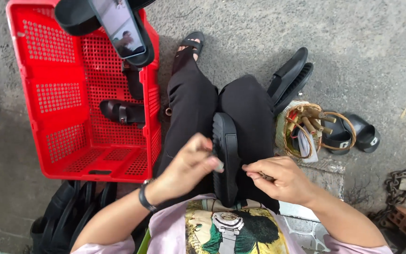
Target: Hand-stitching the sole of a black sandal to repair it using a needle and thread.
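A: What does the head camera show in the middle?

B: A person sits with black trousers (198, 108) crossed, and a black rubber sandal sole (225, 155) lies lengthwise on the lap, on its edge, running from near the pale shirt (231, 230) out towards the knees.

A: And the hands?

B: The left hand (189, 164) is on the left side of the sole, fingers curled, with the thumb and forefinger pinched on a small pale object at the sole's edge; I cannot tell what that object is. A dark wristband (145, 196) sits on that wrist. The right hand (273, 176) is on the right side of the sole, fingers closed in a pinch on something thin and small, touching or just beside the sole's rim.

A: What lies to the left?

B: A red perforated plastic crate (62, 94) stands on the grey concrete floor (363, 42). Inside it lies a black strapped sandal (121, 113). At the crate's far rim a phone with a lit screen (118, 23) rests on another black sandal (74, 16). Near the crate's near side, black bags or straps (66, 211) are heaped.

A: And to the right?

B: A small woven wicker basket (290, 127) holding brown stick-like tools sits just beside the right knee. Beyond it two black soles (290, 77) lean together, and a pair of black slide sandals (358, 134) lies further right. A rusty metal chain (400, 183) trails in the near right corner.
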